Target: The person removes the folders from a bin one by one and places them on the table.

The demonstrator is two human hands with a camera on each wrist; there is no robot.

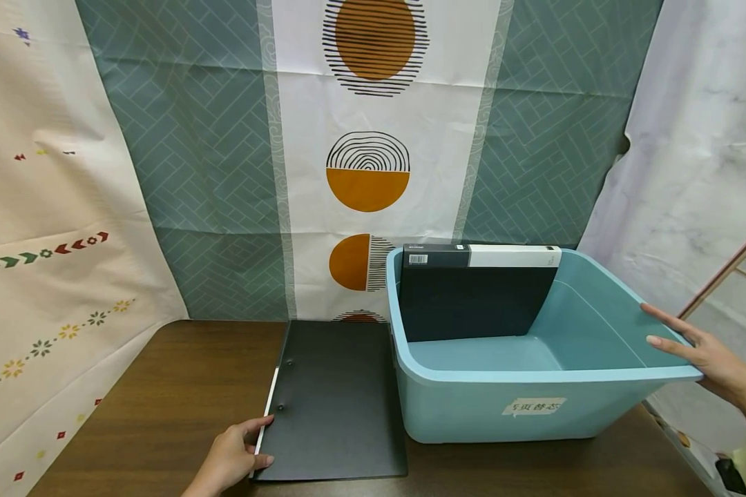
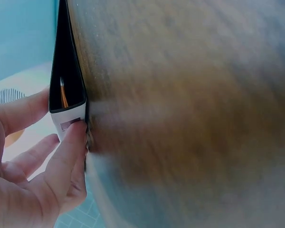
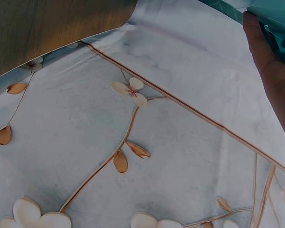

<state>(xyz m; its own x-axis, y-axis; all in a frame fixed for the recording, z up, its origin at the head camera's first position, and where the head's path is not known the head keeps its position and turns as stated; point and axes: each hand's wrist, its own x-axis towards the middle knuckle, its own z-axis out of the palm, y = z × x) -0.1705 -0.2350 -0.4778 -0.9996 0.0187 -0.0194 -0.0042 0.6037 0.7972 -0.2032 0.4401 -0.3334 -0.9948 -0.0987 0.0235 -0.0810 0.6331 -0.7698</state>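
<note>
A black ring binder (image 1: 336, 400) with a pale spine lies flat on the table. My left hand (image 1: 230, 452) pinches it at the spine near its front end, thumb on one side and fingers on the other. The left wrist view looks into the binder's open end (image 2: 69, 71), where a small orange-lit metal part shows. At the right, a light blue plastic tub (image 1: 491, 407) stands on the table. My right hand (image 1: 709, 355) holds its right rim, thumb over the inside and index finger along the outer edge; its other fingers are hidden.
Inside the tub, another binder (image 1: 479, 297) with a black and white spine leans against the back wall, spine up. The brown table (image 1: 180, 400) ends near the tub's right side. Patterned cloths (image 1: 224, 172) hang behind and at both sides.
</note>
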